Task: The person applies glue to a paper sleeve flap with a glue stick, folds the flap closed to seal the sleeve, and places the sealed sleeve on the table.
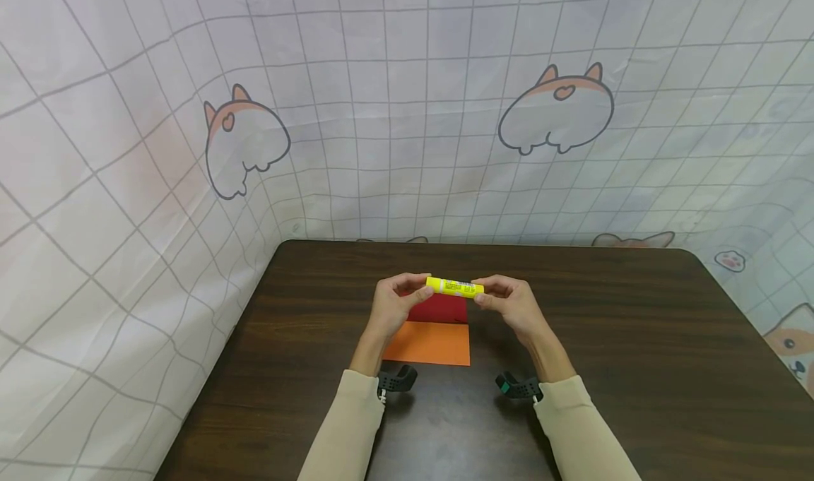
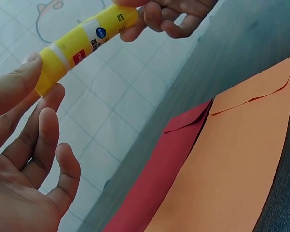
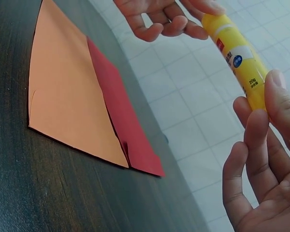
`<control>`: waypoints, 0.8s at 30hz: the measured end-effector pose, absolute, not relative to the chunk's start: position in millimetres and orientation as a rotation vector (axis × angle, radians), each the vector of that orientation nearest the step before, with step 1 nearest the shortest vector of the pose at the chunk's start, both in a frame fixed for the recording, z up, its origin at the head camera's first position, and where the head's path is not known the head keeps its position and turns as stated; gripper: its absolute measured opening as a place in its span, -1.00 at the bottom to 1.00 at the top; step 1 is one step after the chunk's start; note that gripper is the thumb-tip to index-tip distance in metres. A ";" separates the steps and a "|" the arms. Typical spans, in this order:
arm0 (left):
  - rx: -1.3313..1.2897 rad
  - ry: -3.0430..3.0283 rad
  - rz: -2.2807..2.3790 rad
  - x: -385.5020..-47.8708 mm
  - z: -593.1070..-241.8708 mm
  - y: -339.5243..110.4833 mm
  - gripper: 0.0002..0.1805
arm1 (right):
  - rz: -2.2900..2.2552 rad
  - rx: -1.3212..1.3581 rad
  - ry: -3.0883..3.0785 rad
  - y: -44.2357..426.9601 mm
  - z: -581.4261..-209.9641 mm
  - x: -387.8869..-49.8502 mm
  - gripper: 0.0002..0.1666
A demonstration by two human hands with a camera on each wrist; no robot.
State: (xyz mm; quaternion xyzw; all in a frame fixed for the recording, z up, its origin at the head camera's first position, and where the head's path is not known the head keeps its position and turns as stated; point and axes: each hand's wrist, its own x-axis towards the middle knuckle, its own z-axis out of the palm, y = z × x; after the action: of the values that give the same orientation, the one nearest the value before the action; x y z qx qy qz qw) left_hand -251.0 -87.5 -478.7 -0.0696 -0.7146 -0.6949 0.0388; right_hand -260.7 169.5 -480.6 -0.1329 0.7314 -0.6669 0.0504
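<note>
A yellow glue stick [image 1: 454, 287] is held level above the table between both hands. At its left end, the thumb and fingertips of my left hand [image 1: 392, 303] pinch the tube. My right hand [image 1: 514, 304] pinches the other end the same way. In the left wrist view the printed label of the glue stick [image 2: 87, 42] shows, with a white band near the left end. Below the hands lie an orange paper piece [image 1: 429, 343] and, just beyond it, a red paper piece [image 1: 439, 309]. Both look like envelopes with flaps in the left wrist view.
The dark wooden table [image 1: 636, 340] reaches out on both sides of the hands. A white grid-patterned curtain [image 1: 394, 128] with cartoon animals hangs behind it and along the left. Dark straps with small devices sit at both wrists.
</note>
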 end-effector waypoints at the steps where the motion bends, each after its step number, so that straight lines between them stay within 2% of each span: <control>1: -0.215 -2.191 -2.131 -251.3 -479.1 -87.3 -0.67 | -2.029 -0.405 2.229 169.5 -480.4 -260.6 -0.55; 24: -0.232 -2.192 -2.111 -249.1 -478.4 -88.3 -0.67 | -2.047 -0.411 2.215 166.7 -477.8 -259.1 -0.56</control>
State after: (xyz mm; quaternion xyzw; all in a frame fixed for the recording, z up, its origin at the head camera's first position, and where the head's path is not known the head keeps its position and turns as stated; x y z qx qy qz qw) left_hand -249.1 -88.3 -478.4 -0.0758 -0.7175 -0.6910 0.0449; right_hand -259.1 166.7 -477.8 -0.1347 0.7268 -0.6717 0.0486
